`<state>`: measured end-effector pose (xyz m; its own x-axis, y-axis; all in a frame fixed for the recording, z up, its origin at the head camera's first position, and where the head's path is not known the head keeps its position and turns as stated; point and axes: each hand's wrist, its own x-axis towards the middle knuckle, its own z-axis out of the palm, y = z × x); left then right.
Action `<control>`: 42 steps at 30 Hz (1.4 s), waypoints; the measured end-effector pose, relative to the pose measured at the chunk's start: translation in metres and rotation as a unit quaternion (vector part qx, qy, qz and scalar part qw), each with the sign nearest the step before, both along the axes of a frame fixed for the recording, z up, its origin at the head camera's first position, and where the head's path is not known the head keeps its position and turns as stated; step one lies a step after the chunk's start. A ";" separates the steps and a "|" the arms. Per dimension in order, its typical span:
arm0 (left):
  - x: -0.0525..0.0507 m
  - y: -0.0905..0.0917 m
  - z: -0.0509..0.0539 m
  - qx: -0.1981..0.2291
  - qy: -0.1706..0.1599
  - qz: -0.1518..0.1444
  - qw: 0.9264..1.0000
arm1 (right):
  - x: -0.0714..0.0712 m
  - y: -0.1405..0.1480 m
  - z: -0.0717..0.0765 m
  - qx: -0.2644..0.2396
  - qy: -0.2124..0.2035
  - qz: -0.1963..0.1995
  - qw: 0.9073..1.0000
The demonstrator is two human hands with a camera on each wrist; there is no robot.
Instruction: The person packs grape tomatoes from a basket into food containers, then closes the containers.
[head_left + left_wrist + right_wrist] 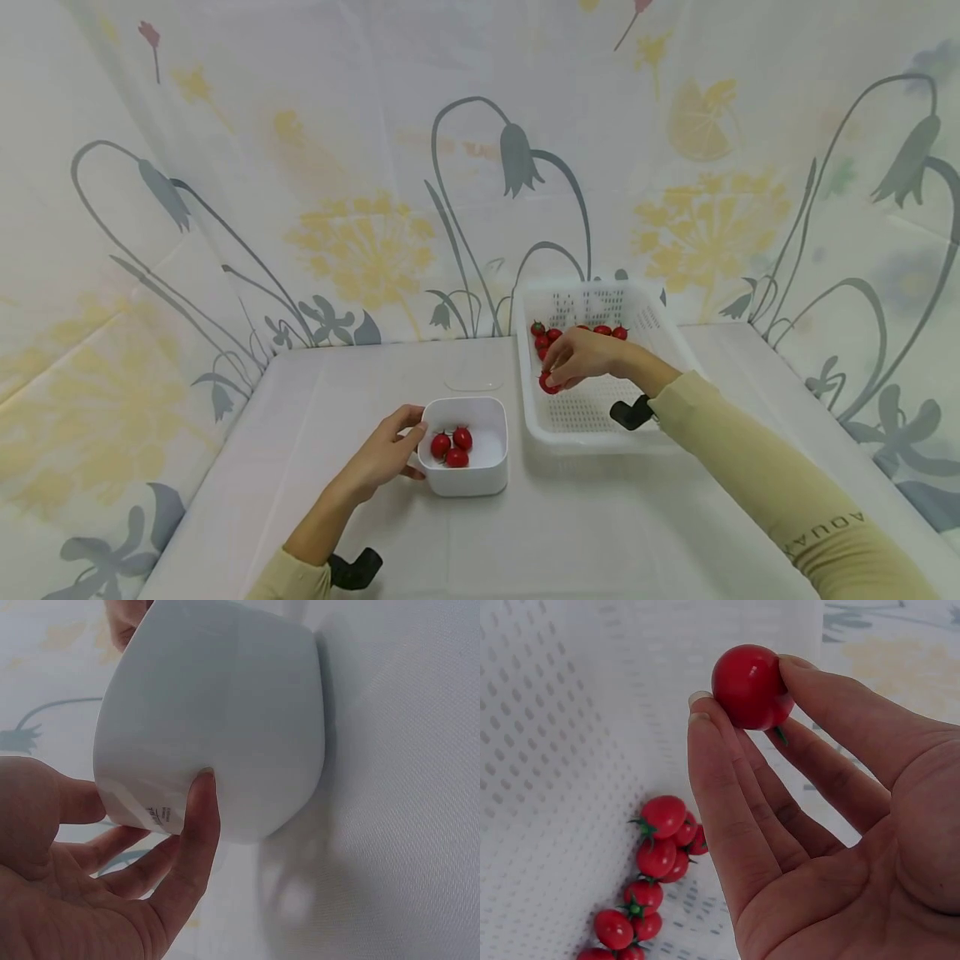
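Head view: left hand grips left side of white square container. Container stands on white tabletop, three cherry tomatoes inside. Right of container, slightly farther back: white perforated basket, more cherry tomatoes lying in it. Over basket, right of container, one cherry tomato pinched between thumb and fingertips of right hand.

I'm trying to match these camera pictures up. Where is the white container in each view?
Head: the white container is in the lower middle, with the left hand at its left side.
Left wrist: large, in the upper middle, fingers touching it at lower left.
Right wrist: not in it.
Shared landmark: the flowered backdrop, partly visible in all three.
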<state>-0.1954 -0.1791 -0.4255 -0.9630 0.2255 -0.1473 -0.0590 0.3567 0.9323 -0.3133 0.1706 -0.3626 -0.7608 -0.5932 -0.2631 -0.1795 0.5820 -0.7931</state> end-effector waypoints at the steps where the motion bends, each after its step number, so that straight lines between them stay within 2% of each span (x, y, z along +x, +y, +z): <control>1: 0.000 0.000 0.000 0.000 0.000 0.000 1.000 | 0.001 -0.001 0.001 0.000 0.001 0.002 1.000; 7: 0.000 -0.001 -0.001 0.000 0.000 -0.001 1.000 | 0.007 -0.005 0.005 0.003 0.007 -0.007 1.000; 17: 0.001 -0.001 -0.001 0.005 -0.002 -0.005 1.000 | 0.019 -0.004 0.015 -0.025 0.014 -0.004 1.000; 26: 0.001 0.001 0.001 0.002 0.002 -0.001 1.000 | 0.042 -0.016 0.029 -0.069 0.025 -0.016 0.997; 31: 0.001 0.001 -0.001 0.005 0.004 -0.004 1.000 | 0.052 -0.025 0.030 -0.079 0.029 -0.025 0.996; 42: 0.000 0.000 -0.002 0.009 0.001 -0.005 1.000 | 0.072 -0.046 0.018 -0.091 0.055 -0.022 0.994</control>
<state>-0.1951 -0.1792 -0.4276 -0.9610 0.2379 -0.1407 -0.0534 0.3397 0.9390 -0.2410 0.1245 -0.3443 -0.8049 -0.5896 -0.0675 -0.2492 0.4390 -0.8632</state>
